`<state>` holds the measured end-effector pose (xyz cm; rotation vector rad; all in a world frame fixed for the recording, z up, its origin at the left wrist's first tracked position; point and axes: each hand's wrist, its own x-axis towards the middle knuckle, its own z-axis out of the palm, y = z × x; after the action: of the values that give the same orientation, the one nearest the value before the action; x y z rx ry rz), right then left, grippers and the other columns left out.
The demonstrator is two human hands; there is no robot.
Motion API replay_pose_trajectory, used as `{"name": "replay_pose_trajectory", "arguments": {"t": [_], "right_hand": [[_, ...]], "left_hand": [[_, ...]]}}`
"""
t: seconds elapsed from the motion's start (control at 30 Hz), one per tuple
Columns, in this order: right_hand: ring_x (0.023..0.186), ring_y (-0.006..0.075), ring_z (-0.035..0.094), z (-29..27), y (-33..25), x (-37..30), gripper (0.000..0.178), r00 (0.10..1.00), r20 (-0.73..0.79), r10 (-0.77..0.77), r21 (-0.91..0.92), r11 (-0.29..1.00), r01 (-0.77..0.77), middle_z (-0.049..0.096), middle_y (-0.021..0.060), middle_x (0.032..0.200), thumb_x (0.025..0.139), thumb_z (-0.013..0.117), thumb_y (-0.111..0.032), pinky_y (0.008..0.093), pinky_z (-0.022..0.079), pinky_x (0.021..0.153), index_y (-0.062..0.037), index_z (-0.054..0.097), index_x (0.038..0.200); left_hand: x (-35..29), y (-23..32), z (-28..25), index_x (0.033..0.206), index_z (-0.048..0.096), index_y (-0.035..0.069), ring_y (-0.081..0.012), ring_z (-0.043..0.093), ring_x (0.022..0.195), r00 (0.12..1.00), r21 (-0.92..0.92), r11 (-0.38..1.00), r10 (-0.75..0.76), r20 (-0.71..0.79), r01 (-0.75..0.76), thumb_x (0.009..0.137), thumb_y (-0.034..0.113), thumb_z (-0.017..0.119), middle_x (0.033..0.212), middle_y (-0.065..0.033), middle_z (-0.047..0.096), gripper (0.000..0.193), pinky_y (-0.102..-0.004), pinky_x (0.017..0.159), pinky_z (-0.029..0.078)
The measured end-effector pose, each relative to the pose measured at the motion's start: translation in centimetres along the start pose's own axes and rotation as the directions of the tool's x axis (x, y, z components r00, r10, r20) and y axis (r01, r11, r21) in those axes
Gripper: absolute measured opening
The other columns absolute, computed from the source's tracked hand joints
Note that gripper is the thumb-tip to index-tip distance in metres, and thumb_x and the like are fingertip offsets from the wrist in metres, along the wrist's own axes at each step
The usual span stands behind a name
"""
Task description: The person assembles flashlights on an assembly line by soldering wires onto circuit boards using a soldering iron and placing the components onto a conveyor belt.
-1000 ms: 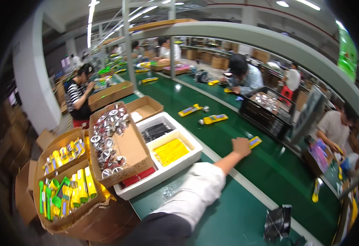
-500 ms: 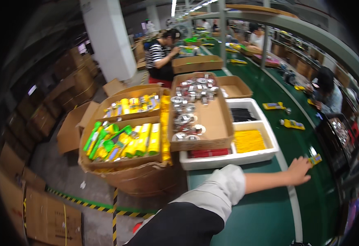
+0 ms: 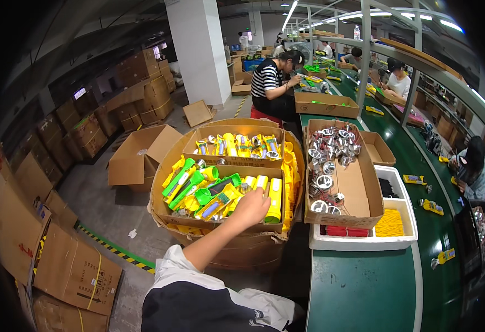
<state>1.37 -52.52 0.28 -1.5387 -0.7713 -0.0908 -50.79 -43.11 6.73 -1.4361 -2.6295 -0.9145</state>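
My left hand [image 3: 253, 206] is over the near compartment of a large round-sided carton [image 3: 220, 239], its fingers at the yellow flashlight tubes [image 3: 275, 198] on the right. Its index finger stretches out along a tube; the other fingertips are partly hidden, and I see nothing lifted in them. Left of the hand, green flashlight parts [image 3: 182, 188] lie jumbled with yellow ones. The compartment behind holds more yellow flashlight parts [image 3: 229, 145]. My right hand is out of the picture. Far to the right, a yellow flashlight part [image 3: 443, 257] lies on the green conveyor belt [image 3: 439, 290].
A cardboard tray [image 3: 345, 193] of silvery lamp reflectors [image 3: 324, 182] rests on a white foam box [image 3: 364, 242] with red and yellow bundles. Co-workers sit along the line, one in a striped shirt [image 3: 273, 83]. Cartons [image 3: 79, 265] line the left; a pillar [image 3: 198, 55] stands behind.
My left hand has left the yellow flashlight part on the belt and swung left to the carton's flashlight tubes. The view has turned left.
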Motion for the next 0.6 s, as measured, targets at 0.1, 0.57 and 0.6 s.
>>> {"name": "replay_pose_trajectory", "arguments": {"t": [0.1, 0.57, 0.6], "right_hand": [[0.054, 0.0183, 0.052, -0.5, -2.2, -0.5, 0.042, 0.996, -0.080, 0.026, -0.023, 0.999, -0.028, 0.054, 0.0174, 0.071, 0.076, 0.061, -0.023, 0.0291, 0.044, 0.048, 0.0068, 0.041, 0.098], [0.060, 0.0148, 0.052, 10.6, 1.1, 3.4, 0.039, 0.460, 0.736, 0.496, 0.363, 0.285, -0.887, 0.060, 0.0128, 0.078, 0.086, 0.050, -0.033, 0.0195, 0.043, 0.051, 0.0056, 0.053, 0.094], [0.060, 0.0148, 0.052, 11.6, 1.9, 4.0, 0.039, 0.466, 0.727, 0.504, 0.371, 0.282, -0.884, 0.060, 0.0128, 0.078, 0.086, 0.050, -0.033, 0.0195, 0.043, 0.051, 0.0056, 0.053, 0.094]], "left_hand": [[2.0, 0.7, 0.9, 0.094, 0.050, -0.008, -0.0368, 0.056, 0.085, 0.925, 0.186, 0.976, -0.171, 0.338, 0.112, 0.078, 0.027, 0.052, 0.091, -0.0265, 0.056, 0.039, -0.0402, 0.074, 0.046], [4.2, -3.9, 1.7, 0.121, 0.027, -0.009, -0.0333, 0.058, 0.083, 0.853, -0.503, 0.699, -0.328, 0.406, 0.508, 0.079, 0.032, 0.047, 0.097, -0.0241, 0.054, 0.062, -0.0394, 0.065, 0.052], [3.7, -4.3, 1.1, 0.121, 0.028, -0.005, -0.0290, 0.058, 0.079, 0.875, -0.615, 0.622, -0.318, 0.366, 0.484, 0.081, 0.030, 0.042, 0.094, -0.0203, 0.054, 0.055, -0.0377, 0.062, 0.053]]}}
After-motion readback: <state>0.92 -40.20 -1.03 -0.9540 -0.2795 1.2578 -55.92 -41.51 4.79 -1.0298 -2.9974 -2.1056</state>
